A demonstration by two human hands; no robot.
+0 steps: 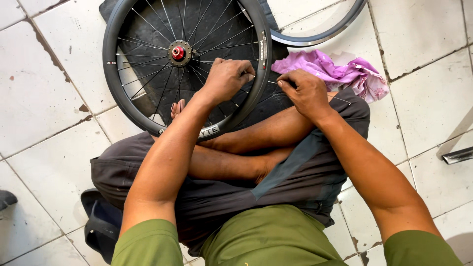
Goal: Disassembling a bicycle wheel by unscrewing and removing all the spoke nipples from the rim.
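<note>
Left hand (227,78) curled shut, fingertips pinching near the inside of the rim, right among the spokes. Right hand (304,92) just beside it, fingers pinched shut on a thin loose spoke (340,100) that pokes out to the right over the knee. Both hands close together, nearly touching, one on each side of the rim.

Bicycle wheel (183,64) lying almost flat on the floor, near edge resting on the crossed legs (231,152). Black rim, many thin silver spokes, small red hub (178,52) in the middle. No tyre on it.

Probably light to lift, being mostly air and wire. Rim stiff and hard, smooth and a bit slippery. Best to hold at the rim with a whole hand, or at the hub. Spokes thin and springy, easy to bend if squeezed or pulled sideways, so better pinched with fingertips only, near the end. Loose spoke tiny and easy to drop.

Under the wheel, a dark mat (148,29). Behind it, part of a second rim (325,34) on the tiles. Just right of the hands, a crumpled purple cloth (340,71), soft and floppy. Farther right, a bit of shiny metal bar (458,155) at the edge. All around, white floor tiles (44,98) with dirty cracks.
</note>
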